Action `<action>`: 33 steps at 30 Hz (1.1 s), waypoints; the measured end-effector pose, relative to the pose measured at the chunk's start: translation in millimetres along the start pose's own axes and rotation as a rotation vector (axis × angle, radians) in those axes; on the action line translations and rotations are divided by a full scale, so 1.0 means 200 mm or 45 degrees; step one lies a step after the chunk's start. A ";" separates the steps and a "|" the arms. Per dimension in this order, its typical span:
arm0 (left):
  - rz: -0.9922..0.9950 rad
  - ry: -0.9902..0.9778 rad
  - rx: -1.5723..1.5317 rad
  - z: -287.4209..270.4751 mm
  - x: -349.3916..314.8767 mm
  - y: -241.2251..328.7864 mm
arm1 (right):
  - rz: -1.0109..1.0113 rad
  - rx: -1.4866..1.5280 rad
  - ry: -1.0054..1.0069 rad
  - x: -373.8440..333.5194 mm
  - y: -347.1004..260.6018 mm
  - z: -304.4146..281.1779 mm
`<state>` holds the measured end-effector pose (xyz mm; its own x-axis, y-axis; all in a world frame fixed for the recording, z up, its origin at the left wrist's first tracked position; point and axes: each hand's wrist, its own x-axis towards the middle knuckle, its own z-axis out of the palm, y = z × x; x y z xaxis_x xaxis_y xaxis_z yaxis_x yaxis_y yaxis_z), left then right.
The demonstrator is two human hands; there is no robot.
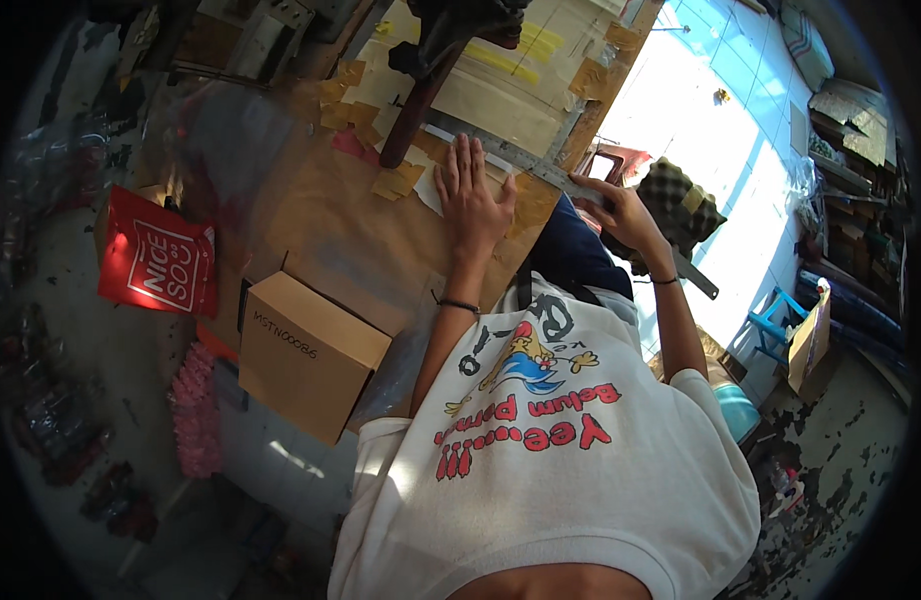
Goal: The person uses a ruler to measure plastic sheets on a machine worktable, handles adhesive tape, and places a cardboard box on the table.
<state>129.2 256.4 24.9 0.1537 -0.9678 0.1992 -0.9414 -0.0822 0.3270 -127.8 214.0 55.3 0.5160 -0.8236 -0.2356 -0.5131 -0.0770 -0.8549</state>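
My left hand (473,205) lies flat on the brown worktable (331,225), fingers stretched forward. Its fingertips reach the near side of a pale sheet (496,95) and a white paper strip. At the table's right edge, my right hand (621,212) is closed round a long steel ruler (541,168). One end of the ruler rests along the sheet; the other, with a small hole, sticks out past my right wrist. Its middle is hidden by my fingers. A reddish-brown shaft (418,115) with a dark, bulky top stands beyond my left hand.
Left of me are a closed cardboard box (316,350), a red package (161,255) and a pink ruffled bundle (195,410). A checkered cushion (681,205) sits beside my right hand. Farther right are a blue stool (776,325) and stacked materials (851,220). Brown tape pieces cover parts of the table.
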 end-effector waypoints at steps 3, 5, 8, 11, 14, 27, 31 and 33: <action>0.013 -0.009 0.016 0.01 0.01 0.01 | -0.065 -0.067 0.067 0.00 0.05 0.00; 0.022 -0.026 0.032 0.01 0.01 0.02 | 0.016 -0.081 0.009 0.00 0.06 -0.01; 0.018 -0.030 0.050 0.01 0.00 0.01 | -0.046 -0.019 0.042 0.01 0.06 0.01; 0.019 -0.008 0.037 0.01 -0.01 0.00 | 0.001 -0.038 0.008 0.01 0.02 0.00; 0.009 -0.003 -0.008 0.01 -0.02 0.00 | 0.035 -0.007 -0.008 -0.01 0.00 0.01; -0.071 -0.072 -0.110 -0.07 0.01 -0.03 | 0.297 0.056 -0.194 0.11 -0.08 -0.02; -0.138 -0.069 -0.196 -0.07 0.03 -0.05 | 0.412 -0.062 -0.116 0.13 -0.06 0.02; -0.125 -0.136 -0.223 -0.06 0.00 -0.07 | 0.496 -0.039 -0.142 0.13 -0.01 0.05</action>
<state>146.9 260.3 32.2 0.2011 -0.9776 0.0626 -0.8556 -0.1441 0.4971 -105.5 198.6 46.0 0.3492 -0.7284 -0.5895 -0.7043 0.2110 -0.6778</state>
